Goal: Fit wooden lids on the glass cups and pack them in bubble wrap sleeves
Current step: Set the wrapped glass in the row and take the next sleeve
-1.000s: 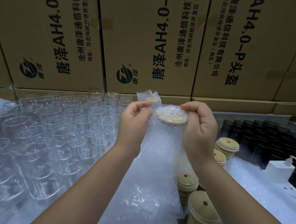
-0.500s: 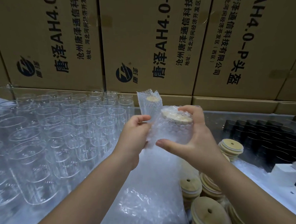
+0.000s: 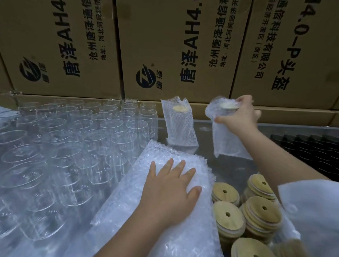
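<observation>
My right hand (image 3: 239, 114) grips the top of a lidded glass cup in a bubble wrap sleeve (image 3: 226, 139), held out over the far part of the table, its sleeve bottom at or near the surface. Another wrapped cup (image 3: 179, 125) stands upright just to its left. My left hand (image 3: 170, 189) rests flat, fingers spread, on the stack of empty bubble wrap sleeves (image 3: 159, 222). Several bare glass cups (image 3: 65, 142) fill the left side. Stacks of round wooden lids (image 3: 258, 215) with a centre hole sit at the lower right.
A wall of printed cardboard boxes (image 3: 169, 45) closes the back. Dark cups (image 3: 316, 151) stand in rows at the right. A white foam sheet (image 3: 317, 210) lies by my right forearm. The shiny table surface (image 3: 231, 165) shows between the wrapped cups and the lids.
My right hand has carried the wrapped cup away from my body to the far right, beside the standing wrapped cup. My left hand let go of it and dropped flat onto the sleeve stack.
</observation>
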